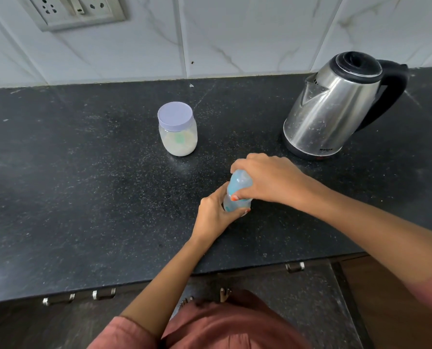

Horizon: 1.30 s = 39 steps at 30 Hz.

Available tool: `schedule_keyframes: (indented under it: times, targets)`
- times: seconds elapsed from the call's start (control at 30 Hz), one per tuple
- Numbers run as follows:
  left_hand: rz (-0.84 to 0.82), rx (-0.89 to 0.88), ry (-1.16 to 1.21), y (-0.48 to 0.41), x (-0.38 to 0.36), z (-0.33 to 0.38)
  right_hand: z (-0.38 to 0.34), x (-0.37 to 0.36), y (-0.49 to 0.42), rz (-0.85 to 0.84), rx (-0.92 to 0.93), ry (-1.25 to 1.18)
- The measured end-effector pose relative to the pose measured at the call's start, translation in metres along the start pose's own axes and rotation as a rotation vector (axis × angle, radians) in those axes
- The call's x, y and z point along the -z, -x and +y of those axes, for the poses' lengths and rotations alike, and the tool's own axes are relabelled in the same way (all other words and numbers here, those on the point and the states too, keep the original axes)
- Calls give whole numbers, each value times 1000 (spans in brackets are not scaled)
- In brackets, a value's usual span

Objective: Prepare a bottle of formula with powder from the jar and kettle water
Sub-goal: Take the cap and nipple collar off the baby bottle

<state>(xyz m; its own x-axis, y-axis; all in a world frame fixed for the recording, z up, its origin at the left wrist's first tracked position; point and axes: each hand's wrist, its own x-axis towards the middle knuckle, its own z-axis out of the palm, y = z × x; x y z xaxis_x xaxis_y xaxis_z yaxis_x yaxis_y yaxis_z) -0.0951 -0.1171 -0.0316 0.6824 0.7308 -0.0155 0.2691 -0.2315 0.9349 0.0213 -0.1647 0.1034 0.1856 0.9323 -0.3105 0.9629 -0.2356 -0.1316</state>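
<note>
Here, both hands meet on a pale blue baby bottle [237,191] that stands on the black speckled worktop [84,197], near its front edge and toward the middle. The left hand [216,214] wraps the lower body of the bottle, its grip clamped around it with the thumb across the front. The right hand [265,178] comes over from the right and covers the bottle's top, its grip closed on the cap end, thumb pressed against the side. Behind and to the left of the bottle, well apart from it, stands the powder jar [177,131], clear-walled with pale powder inside and its lilac lid [175,117] on. To the right rear stands a steel electric kettle [335,107] with a black lid and handle, spout turned toward the jar.
</note>
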Motion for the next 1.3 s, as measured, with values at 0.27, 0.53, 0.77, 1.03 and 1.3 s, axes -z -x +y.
schedule_keyframes:
  times: [0.27, 0.53, 0.77, 1.03, 1.3]
  targets:
    - [17, 25, 1, 1, -2, 1, 3, 3, -1, -149, 210, -89]
    - [14, 14, -7, 1, -2, 1, 4, 8, 4, 23, -18, -45]
    - [19, 18, -29, 0, -3, 0, 2, 13, 1, -125, 139, -113]
    - [25, 21, -37, 2, -2, 3, 3, 9, 2, 45, 4, -81]
    - [34, 18, -52, 1, -3, 2, -2, 13, 2, -126, 149, -153]
